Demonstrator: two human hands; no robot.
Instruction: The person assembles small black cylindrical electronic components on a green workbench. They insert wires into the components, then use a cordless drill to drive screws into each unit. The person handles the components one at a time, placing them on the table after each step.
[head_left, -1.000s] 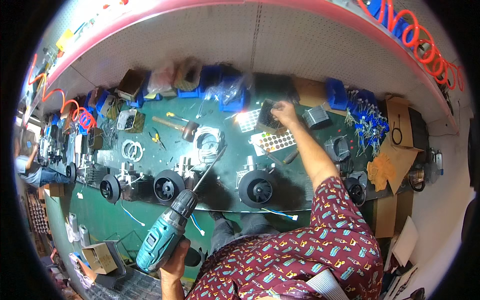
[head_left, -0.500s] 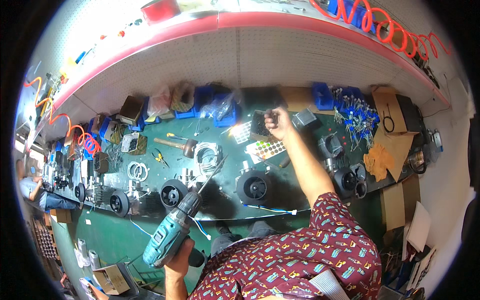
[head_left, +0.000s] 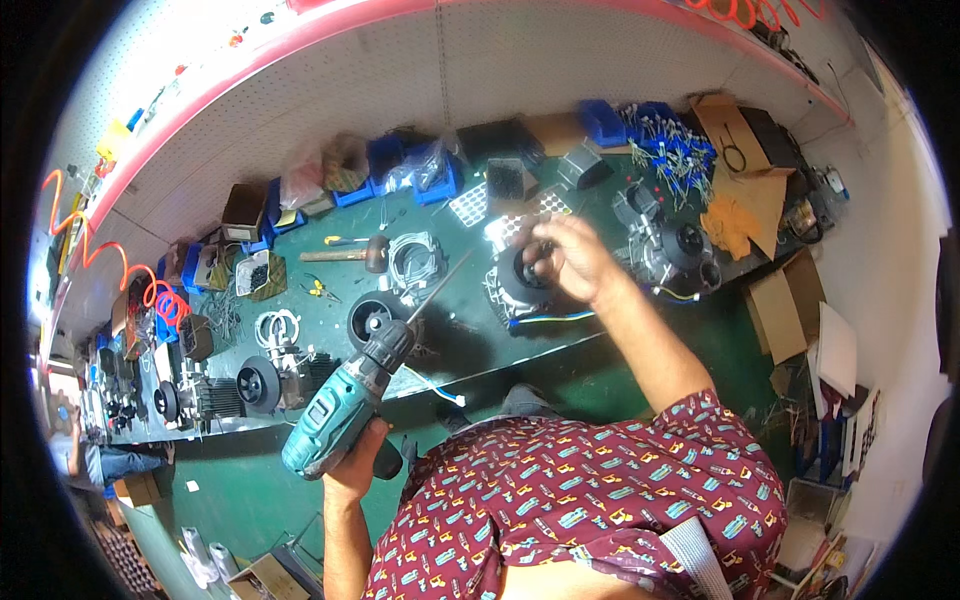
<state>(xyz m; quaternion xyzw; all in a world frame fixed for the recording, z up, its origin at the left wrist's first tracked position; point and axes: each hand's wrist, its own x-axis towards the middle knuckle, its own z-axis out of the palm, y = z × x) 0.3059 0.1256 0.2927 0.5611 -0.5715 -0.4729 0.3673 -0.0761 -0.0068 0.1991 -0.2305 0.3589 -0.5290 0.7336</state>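
Note:
My left hand [head_left: 357, 462] is closed around the handle of a teal cordless drill [head_left: 332, 415]. Its long thin bit [head_left: 440, 288] points up and to the right over the bench. Over a motor with a black fan wheel [head_left: 508, 290] hovers my right hand [head_left: 577, 258], its fingers curled and pinched together. Whatever may be between those fingertips is too small to make out. Part of the fan wheel is hidden behind this hand. Just beyond stands an open box of small dark parts [head_left: 510, 182], with sheets of round stickers [head_left: 468, 205] beside it.
More motors with fan wheels [head_left: 260, 384] line the bench's front edge on the left, and another [head_left: 680, 245] stands on the right. A mallet [head_left: 375, 254], pliers [head_left: 322, 291] and coiled grey cable [head_left: 415, 262] lie mid-bench. Blue bins [head_left: 435, 180] line the back. Another person [head_left: 85, 455] is far left.
My right hand has moved from the box of small dark parts back toward me, over the fan motor. My left hand still holds the drill. The whole view has shifted and tilted.

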